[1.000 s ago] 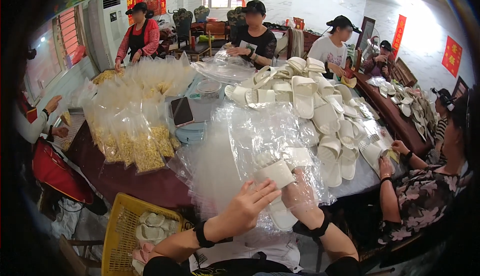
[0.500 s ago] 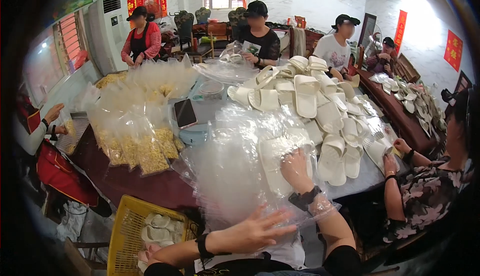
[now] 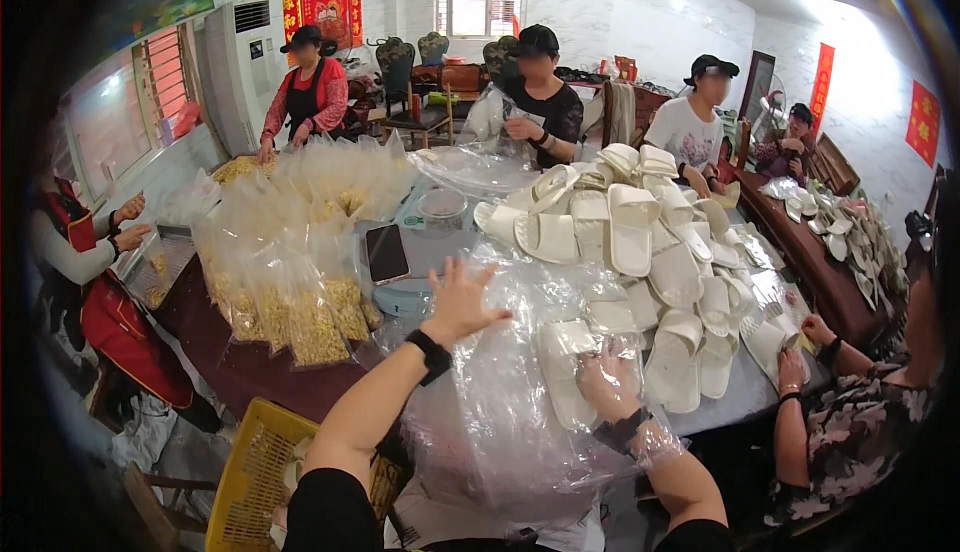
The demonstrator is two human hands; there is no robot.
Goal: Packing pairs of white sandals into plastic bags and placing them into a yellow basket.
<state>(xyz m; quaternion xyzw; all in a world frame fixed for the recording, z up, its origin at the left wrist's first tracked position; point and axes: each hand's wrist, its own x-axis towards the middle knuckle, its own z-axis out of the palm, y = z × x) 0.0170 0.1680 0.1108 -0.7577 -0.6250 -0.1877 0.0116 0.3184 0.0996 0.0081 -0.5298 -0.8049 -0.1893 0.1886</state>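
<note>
— How do the fingers stand?

— The left hand (image 3: 462, 302) is raised over the table, fingers (image 3: 452, 274) spread wide, palm down, holding nothing; it hovers above the heap of clear plastic bags (image 3: 500, 422). The right hand (image 3: 607, 384) is pushed inside one clear bag, fingers curled narrowly on the white slipper (image 3: 566, 372) lying in it.

— Where is that slipper?

— At the near edge of the table (image 3: 250, 367), inside the plastic, just left of the right hand and in front of the big pile of white slippers (image 3: 640, 232).

— What has changed?

— Half a second ago the left hand lay low, near the yellow crate (image 3: 255, 477), at the bag's bottom edge; now it has lifted forward toward the dark phone (image 3: 386, 253). The right hand has drawn back toward the body, with the slipper deeper in the bag.
</note>
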